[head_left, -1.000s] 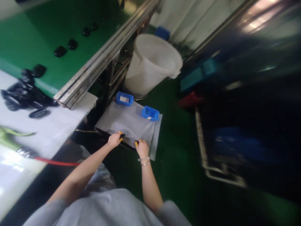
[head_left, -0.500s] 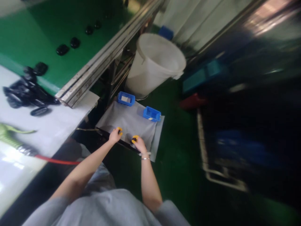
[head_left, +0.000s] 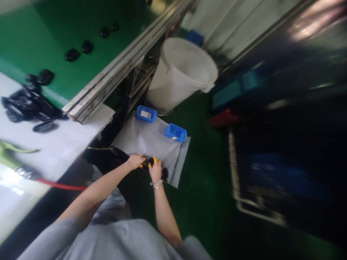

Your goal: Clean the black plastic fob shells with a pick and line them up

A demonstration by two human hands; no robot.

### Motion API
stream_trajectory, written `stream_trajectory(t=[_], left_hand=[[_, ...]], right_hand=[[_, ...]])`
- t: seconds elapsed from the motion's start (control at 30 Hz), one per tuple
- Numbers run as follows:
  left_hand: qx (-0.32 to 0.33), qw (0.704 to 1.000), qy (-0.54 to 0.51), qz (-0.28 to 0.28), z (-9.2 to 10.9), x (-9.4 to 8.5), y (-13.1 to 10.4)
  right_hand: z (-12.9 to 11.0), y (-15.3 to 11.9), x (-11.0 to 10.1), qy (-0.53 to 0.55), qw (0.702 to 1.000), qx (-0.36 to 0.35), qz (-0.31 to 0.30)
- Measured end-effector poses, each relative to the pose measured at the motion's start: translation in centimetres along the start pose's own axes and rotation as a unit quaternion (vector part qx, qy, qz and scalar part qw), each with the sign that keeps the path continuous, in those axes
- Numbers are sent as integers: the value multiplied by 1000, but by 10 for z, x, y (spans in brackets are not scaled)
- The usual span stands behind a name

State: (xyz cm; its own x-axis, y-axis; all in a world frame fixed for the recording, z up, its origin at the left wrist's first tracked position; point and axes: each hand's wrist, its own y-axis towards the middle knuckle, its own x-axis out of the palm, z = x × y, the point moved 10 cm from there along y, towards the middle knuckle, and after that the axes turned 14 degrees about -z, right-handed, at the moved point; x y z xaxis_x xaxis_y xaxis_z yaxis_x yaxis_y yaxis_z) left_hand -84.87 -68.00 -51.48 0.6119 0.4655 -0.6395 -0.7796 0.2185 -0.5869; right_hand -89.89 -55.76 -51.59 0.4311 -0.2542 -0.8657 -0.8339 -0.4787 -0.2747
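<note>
Both hands work close together at the near edge of a grey-covered surface [head_left: 151, 137], with yellow covers on some fingertips. My right hand [head_left: 155, 171] is closed around a small rounded black part [head_left: 151, 161]. Just left of it, my left hand [head_left: 134, 161] has its fingers bent in a pinch, its tips near the same part. What sits between the left fingertips is dark and blurred. Another black piece [head_left: 165, 173] lies right beside my right hand. Two blue bins, a left bin [head_left: 146, 119] and a right bin [head_left: 176, 138], stand at the surface's far side.
To the left, a white table [head_left: 78, 139] carries a heap of black parts [head_left: 29, 103]. Several more sit on a green belt [head_left: 54, 32] with a metal rail [head_left: 121, 61]. A large white bucket [head_left: 165, 85] stands behind the bins. A red hose [head_left: 59, 185] crosses at left.
My hands have come closer together, the right moving left and slightly nearer me, the left moving right and slightly nearer me. A black piece now shows beside my right hand. The view shifted slightly.
</note>
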Motion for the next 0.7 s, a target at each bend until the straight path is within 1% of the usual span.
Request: stream_trajectory(t=[0.1, 0.17, 0.27, 0.37, 0.57, 0.7], left_hand=[[8, 999, 45, -14, 5, 7, 4], [19, 997, 68, -21, 8, 9, 5], [34, 995, 92, -19, 11, 9, 3], [48, 993, 104, -5, 14, 9, 0], [78, 993, 89, 8, 23, 16, -5], [72, 997, 39, 13, 19, 17, -6]], right_hand=[[4, 5, -6, -4, 1000, 4, 10], [5, 8, -11, -11, 1000, 6, 3], [2, 9, -12, -37, 999, 2, -25], [-6, 5, -8, -71, 996, -3, -58], [-11, -2, 1, -129, 987, 40, -92], [-10, -1, 3, -163, 978, 70, -113]])
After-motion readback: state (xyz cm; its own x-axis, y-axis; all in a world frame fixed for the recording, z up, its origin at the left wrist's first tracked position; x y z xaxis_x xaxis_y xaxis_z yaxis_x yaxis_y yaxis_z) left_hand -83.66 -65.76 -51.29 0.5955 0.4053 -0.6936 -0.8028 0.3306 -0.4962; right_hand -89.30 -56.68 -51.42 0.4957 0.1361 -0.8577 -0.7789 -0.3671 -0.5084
